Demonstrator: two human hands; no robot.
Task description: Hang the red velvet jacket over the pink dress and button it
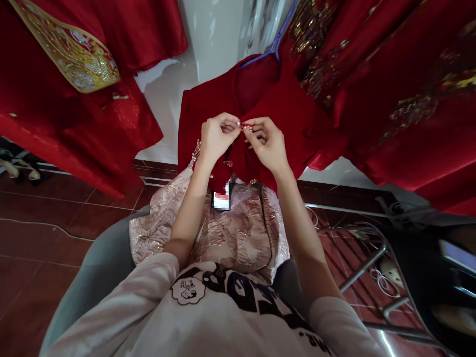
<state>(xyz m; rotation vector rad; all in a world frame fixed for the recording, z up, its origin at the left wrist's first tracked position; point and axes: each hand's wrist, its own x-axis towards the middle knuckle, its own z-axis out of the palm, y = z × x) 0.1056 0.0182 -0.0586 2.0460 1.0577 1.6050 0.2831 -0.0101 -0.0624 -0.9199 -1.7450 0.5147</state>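
A red jacket hangs in front of me on a purple hanger, its lower front over my lap. Between thumb and forefinger, my left hand pinches a pearl button at the jacket's front opening. Right beside it, my right hand grips a beaded button loop with its fingertips. The two sets of fingertips nearly meet; whether the button is inside the loop I cannot tell. Lower on the front edge sits another beaded fastening.
A phone lies on the shiny pink brocade fabric across my lap. Red embroidered garments hang at left and right. A metal-framed chair stands to the right, and a cable runs over the tiled floor.
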